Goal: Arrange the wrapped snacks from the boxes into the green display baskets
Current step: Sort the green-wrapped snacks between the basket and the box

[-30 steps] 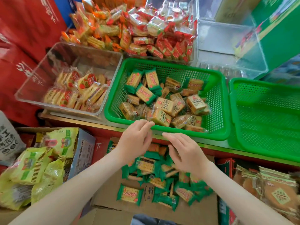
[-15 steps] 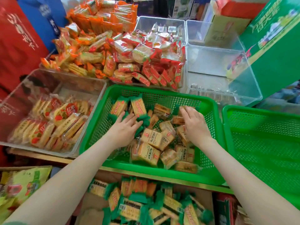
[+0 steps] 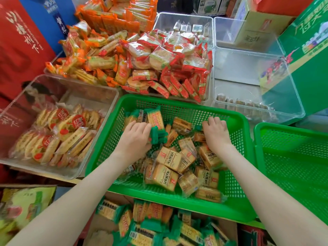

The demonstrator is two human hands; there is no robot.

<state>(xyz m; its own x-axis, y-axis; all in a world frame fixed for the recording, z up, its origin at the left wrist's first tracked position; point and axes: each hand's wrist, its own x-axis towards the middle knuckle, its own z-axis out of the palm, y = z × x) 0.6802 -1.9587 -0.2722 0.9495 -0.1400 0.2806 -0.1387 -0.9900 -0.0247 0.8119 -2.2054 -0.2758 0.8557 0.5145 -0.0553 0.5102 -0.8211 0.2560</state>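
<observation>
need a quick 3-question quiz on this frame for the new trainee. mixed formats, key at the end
1. True or false: the left hand and the right hand are both inside the middle green basket.
2. The round red-labelled biscuits lie in: A) the clear bin left of that basket; B) a blue bucket; C) a paper bag.
3. Fill in: the snack wrappers at the left hand's fingers are coloured ___.
Key: 1 true; 2 A; 3 green.
</observation>
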